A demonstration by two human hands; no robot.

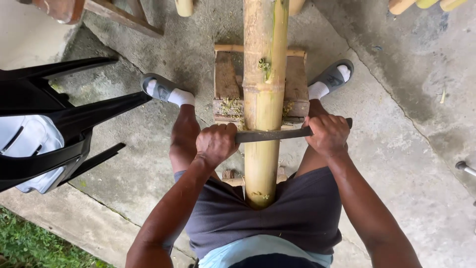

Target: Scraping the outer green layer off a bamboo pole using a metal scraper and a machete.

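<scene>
Bare concrete floor (396,149) right of my right hand (327,134) is open for passing, while the black plastic chair (54,124) crowds my left hand (215,144) side and the bamboo pole (264,99) on its wooden block (225,79) blocks the middle.

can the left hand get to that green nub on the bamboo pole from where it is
Probably yes: the left hand grips the blade just below the nub on the bamboo pole, with nothing between.
</scene>
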